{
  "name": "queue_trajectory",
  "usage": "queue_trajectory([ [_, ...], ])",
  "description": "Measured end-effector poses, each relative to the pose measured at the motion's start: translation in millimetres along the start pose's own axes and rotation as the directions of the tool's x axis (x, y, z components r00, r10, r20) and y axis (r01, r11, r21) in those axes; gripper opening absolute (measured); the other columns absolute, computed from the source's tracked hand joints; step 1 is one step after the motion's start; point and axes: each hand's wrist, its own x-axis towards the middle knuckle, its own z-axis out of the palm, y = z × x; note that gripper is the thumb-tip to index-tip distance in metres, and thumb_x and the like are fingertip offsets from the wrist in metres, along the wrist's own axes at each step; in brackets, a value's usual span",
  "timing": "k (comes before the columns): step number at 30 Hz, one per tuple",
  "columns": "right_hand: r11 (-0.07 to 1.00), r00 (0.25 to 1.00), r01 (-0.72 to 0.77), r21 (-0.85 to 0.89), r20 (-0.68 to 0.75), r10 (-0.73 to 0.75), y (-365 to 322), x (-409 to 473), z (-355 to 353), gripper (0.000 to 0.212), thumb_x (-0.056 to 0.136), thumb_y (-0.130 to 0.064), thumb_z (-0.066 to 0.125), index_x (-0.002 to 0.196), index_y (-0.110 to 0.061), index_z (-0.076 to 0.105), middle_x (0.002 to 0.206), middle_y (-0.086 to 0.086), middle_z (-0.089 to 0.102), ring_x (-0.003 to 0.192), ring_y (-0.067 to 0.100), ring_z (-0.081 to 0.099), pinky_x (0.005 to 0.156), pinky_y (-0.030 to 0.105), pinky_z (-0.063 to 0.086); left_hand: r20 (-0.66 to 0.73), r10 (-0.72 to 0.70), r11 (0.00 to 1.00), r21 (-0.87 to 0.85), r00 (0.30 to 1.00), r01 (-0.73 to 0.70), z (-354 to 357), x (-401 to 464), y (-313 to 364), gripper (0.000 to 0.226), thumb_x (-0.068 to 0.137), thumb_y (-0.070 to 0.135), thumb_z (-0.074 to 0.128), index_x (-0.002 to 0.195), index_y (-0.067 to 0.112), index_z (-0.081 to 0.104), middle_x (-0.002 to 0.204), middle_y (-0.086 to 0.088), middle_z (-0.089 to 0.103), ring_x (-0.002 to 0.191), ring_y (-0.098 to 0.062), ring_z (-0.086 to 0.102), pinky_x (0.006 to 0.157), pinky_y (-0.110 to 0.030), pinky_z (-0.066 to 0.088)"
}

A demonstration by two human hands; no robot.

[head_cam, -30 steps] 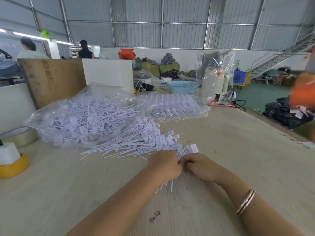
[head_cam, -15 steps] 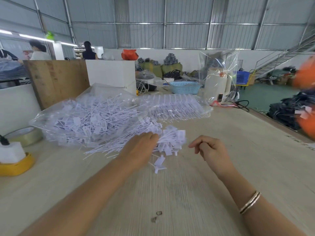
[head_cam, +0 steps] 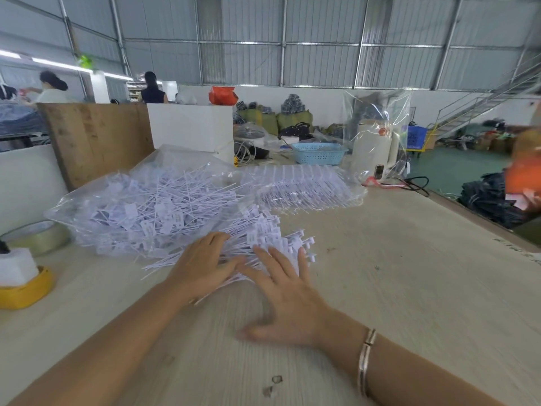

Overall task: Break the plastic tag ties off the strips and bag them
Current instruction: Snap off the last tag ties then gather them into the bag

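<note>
A loose pile of white plastic tag ties lies on the wooden table in front of me. My left hand rests flat on the near left side of the pile, fingers spread. My right hand lies flat beside it, fingers apart over the pile's near right edge. Behind the pile sits a clear plastic bag filled with loose ties. To its right lies a second clear bag holding ties in neat strips.
A tape roll and a yellow holder with white foam sit at the left edge. A wooden board, white box, blue basket and white kettle stand at the back. People work at far left; one in orange at right.
Both hands were pinched on a bundle of ties, then the left hand carried it toward the pile. Now both hands lie flat and spread on the pile.
</note>
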Motion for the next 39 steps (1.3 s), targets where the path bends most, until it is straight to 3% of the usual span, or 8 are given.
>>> queue_trajectory([
  [3, 0.992, 0.994, -0.076, -0.100, 0.077, 0.084, 9.5, 27.6, 0.0, 0.097, 0.071, -0.078, 0.046, 0.144, -0.042, -0.007, 0.154, -0.006, -0.024, 0.141, 0.020, -0.021, 0.106, 0.057, -0.023, 0.036, -0.168, 0.985, -0.031, 0.985, 0.169, 1.4, 16.7, -3.2, 0.043, 0.097, 0.036, 0.031, 0.138, 0.026, 0.036, 0.141, -0.001, 0.046, 0.117, -0.023, 0.050, 0.093, -0.035, 0.039],
  [9, 0.987, 0.983, -0.129, -0.094, 0.117, 0.140, 25.9, 40.1, 6.8, 0.065, 0.089, -0.057, 0.040, 0.146, -0.037, 0.015, 0.158, -0.002, -0.002, 0.144, 0.024, 0.000, 0.115, 0.052, 0.010, 0.299, -0.430, 0.883, -0.058, 0.852, 0.466, 19.8, 51.4, -6.9, 0.062, 0.094, 0.055, 0.025, 0.149, 0.029, 0.013, 0.157, -0.002, 0.016, 0.137, -0.031, 0.030, 0.112, -0.047, 0.025],
  [15, 0.988, 0.989, -0.112, -0.109, 0.081, 0.121, 38.5, 27.0, 4.9, 0.057, 0.093, -0.048, 0.039, 0.145, -0.035, 0.021, 0.157, -0.002, 0.004, 0.143, 0.022, 0.005, 0.115, 0.048, 0.013, 0.192, -0.403, 0.904, -0.066, 0.895, 0.422, 34.4, 63.9, -9.7, 0.066, 0.086, 0.063, 0.036, 0.141, 0.027, 0.034, 0.150, -0.006, 0.035, 0.133, -0.030, 0.036, 0.107, -0.047, 0.030],
  [23, 0.958, 0.977, -0.188, -0.217, 0.055, 0.204, 58.8, -1.8, -7.7, 0.071, 0.087, -0.062, 0.033, 0.144, -0.044, -0.004, 0.157, -0.004, -0.011, 0.144, 0.023, -0.008, 0.113, 0.053, -0.008, 0.063, -0.092, 0.973, 0.219, 0.994, 0.076, 44.5, 35.4, 37.9, 0.056, 0.090, 0.063, 0.021, 0.132, 0.031, 0.041, 0.137, 0.004, 0.045, 0.127, -0.021, 0.030, 0.098, -0.039, 0.022],
  [29, 0.954, 0.970, -0.209, -0.215, 0.075, 0.230, 61.9, -27.3, -22.1, 0.082, 0.073, -0.084, 0.016, 0.141, -0.048, -0.012, 0.156, -0.004, -0.016, 0.144, 0.021, -0.012, 0.112, 0.054, -0.013, 0.033, -0.134, 0.980, -0.142, 0.990, 0.137, 20.3, 48.4, 39.9, 0.039, 0.095, 0.047, 0.028, 0.118, 0.026, 0.051, 0.095, 0.001, 0.062, 0.092, -0.019, 0.054, 0.084, -0.036, 0.035],
  [32, 0.955, 0.971, -0.220, -0.200, 0.046, 0.233, 56.6, -26.1, -24.0, 0.089, 0.067, -0.086, 0.012, 0.143, -0.045, -0.008, 0.156, -0.005, -0.016, 0.144, 0.020, -0.012, 0.112, 0.056, -0.013, 0.067, -0.142, 0.959, -0.239, 0.988, 0.154, 20.3, 65.6, 22.7, 0.029, 0.099, 0.033, 0.032, 0.106, 0.018, 0.055, 0.108, -0.007, 0.061, 0.092, -0.020, 0.054, 0.078, -0.033, 0.040],
  [37, 0.959, 0.980, -0.195, -0.204, -0.012, 0.196, 51.1, -22.5, -14.8, 0.084, 0.074, -0.081, 0.020, 0.146, -0.042, -0.001, 0.157, -0.004, -0.009, 0.145, 0.022, -0.006, 0.111, 0.053, -0.015, 0.272, -0.152, 0.987, -0.006, 0.950, 0.159, 38.1, 84.1, -1.0, 0.044, 0.100, 0.034, 0.029, 0.126, 0.005, 0.050, 0.134, -0.014, 0.048, 0.122, -0.028, 0.045, 0.100, -0.037, 0.036],
  [39, 0.961, 0.981, -0.191, -0.201, -0.017, 0.192, 52.1, -21.2, -13.5, 0.083, 0.075, -0.081, 0.018, 0.146, -0.042, 0.000, 0.157, -0.004, -0.009, 0.145, 0.022, -0.006, 0.110, 0.052, -0.018, 0.265, -0.169, 0.985, 0.065, 0.949, 0.157, 42.0, 88.1, -7.0, 0.043, 0.099, 0.038, 0.028, 0.117, 0.007, 0.051, 0.132, -0.015, 0.049, 0.117, -0.027, 0.046, 0.096, -0.036, 0.037],
])
